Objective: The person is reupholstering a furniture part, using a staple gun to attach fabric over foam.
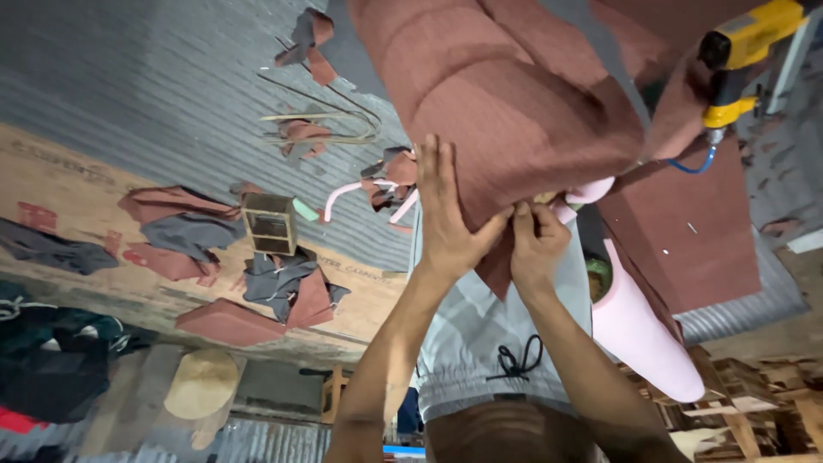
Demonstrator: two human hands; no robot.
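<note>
A large piece of maroon ribbed fabric (514, 94) is draped over a pink padded shape (639, 330) in front of my lap. My left hand (446, 214) lies on the fabric with its fingers spread upward, and its thumb pinches the lower edge. Right beside it, touching that thumb, my right hand (536, 244) pinches the same folded edge with its fingertips. Most of the pink shape is hidden by the fabric.
A yellow pneumatic stapler (735, 64) with a blue hose lies at the top right on maroon fabric. Fabric scraps (283, 287), a small wooden box (267, 221), bent wire (330, 120) and pink curved strips (351, 193) litter the board and corrugated sheet. Wooden frames (746, 394) stand at the lower right.
</note>
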